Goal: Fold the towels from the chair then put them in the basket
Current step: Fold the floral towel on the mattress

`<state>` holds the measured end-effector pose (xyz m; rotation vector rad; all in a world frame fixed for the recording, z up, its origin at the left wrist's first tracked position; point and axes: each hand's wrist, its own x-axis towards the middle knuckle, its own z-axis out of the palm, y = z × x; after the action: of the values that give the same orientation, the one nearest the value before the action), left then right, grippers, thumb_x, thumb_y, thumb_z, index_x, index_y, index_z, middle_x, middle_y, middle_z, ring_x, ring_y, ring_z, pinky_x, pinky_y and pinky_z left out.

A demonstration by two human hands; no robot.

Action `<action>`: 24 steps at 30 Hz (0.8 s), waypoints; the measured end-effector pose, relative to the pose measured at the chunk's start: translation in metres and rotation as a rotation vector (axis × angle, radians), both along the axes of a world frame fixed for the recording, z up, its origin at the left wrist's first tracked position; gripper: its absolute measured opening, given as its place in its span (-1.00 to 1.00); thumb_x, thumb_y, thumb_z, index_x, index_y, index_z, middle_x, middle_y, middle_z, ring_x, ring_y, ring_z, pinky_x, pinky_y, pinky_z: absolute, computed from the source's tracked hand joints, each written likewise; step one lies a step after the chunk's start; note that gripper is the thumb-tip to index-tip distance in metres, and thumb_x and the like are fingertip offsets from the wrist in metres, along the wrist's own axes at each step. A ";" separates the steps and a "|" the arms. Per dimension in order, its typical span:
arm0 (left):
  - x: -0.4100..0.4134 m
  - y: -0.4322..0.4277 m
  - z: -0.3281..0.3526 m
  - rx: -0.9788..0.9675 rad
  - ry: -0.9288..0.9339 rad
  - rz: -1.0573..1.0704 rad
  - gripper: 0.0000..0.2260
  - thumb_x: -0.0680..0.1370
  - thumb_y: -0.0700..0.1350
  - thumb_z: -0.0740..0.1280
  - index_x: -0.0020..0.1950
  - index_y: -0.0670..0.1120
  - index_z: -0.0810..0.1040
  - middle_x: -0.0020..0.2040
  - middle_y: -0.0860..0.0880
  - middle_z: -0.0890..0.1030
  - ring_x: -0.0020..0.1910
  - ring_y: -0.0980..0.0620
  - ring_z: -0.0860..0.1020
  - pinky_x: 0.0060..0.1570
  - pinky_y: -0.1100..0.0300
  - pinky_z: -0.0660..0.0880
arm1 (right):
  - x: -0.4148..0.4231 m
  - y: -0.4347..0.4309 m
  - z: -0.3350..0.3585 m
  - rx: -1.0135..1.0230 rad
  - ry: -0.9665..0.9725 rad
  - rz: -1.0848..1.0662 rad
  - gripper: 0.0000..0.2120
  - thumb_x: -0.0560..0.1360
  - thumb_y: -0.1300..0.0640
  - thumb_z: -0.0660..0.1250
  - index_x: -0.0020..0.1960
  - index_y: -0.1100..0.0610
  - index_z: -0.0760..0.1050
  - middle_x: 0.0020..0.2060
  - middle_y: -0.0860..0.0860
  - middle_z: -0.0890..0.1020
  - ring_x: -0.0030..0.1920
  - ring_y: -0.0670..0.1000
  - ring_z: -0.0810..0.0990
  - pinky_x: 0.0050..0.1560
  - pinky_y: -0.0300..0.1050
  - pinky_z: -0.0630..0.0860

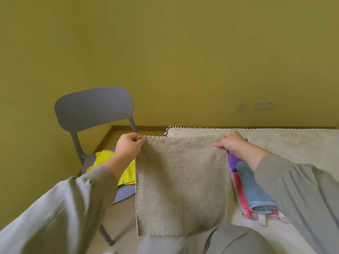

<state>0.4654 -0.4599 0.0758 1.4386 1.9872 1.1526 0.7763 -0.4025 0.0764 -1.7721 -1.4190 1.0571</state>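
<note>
A beige terry towel [181, 184] hangs flat in front of me, held up by its two top corners. My left hand [129, 146] pinches the top left corner and my right hand [232, 143] pinches the top right corner. Behind my left arm a yellow towel [104, 158] lies crumpled on the seat of the grey chair [93, 109]. On the bed to the right lie folded towels: a blue one [255, 189] on top of a pink one [240, 191], with a purple one [233, 161] partly hidden behind the beige towel. No basket is in view.
The white bed [293, 142] with a black-and-white stitched edge fills the right side. A yellow-green wall [165, 52] with sockets [264, 105] stands behind. The chair stands on the floor left of the bed.
</note>
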 end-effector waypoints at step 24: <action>0.032 0.152 -0.113 -0.134 -0.537 0.126 -0.83 0.58 -0.22 0.22 -0.09 -0.09 0.59 -0.22 0.01 0.61 -0.19 0.07 0.63 -0.22 0.20 0.57 | -0.013 0.142 -0.115 0.066 0.182 -0.261 -0.80 0.60 0.26 0.18 0.14 0.27 0.52 0.05 0.21 0.63 0.00 0.08 0.62 0.05 -0.05 0.51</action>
<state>0.4977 -0.3078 -0.0375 0.8313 1.7443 1.2685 0.7628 -0.2607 -0.0382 -1.7115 -1.0678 0.9920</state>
